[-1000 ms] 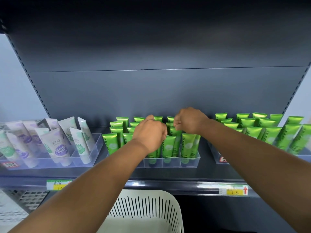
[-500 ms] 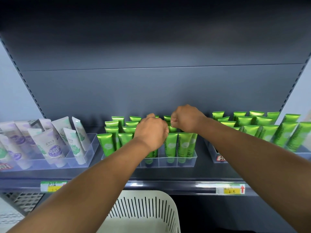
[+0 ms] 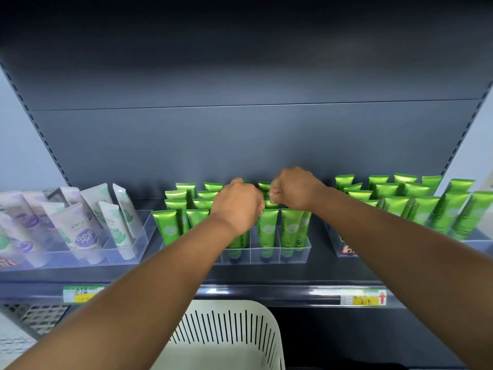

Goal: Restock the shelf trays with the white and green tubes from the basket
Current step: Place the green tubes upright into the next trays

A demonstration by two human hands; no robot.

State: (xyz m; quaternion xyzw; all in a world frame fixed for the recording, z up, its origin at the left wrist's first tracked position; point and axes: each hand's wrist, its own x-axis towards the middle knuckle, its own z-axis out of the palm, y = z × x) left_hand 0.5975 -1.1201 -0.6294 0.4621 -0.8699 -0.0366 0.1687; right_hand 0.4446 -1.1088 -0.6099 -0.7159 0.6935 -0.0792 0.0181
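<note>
Dark shelf, grey back panel: both my hands are over the middle tray of green tubes.

The green tubes (image 3: 267, 228) stand cap-down in the clear middle tray (image 3: 293, 256); I judge them light, soft-walled and glossy, so a bit slippery, best pinched at the flat crimped top. My left hand (image 3: 237, 206) and right hand (image 3: 292, 188) are both curled, knuckles toward me, over the back rows; whether either pinches a tube I cannot tell, since the fingertips are hidden. White tubes (image 3: 82, 231) lean in the tray on the left, more green ones fill the tray on the right (image 3: 346, 253), cut off at the frame edge. The basket (image 3: 226, 335) sits below, its contents out of view.
</note>
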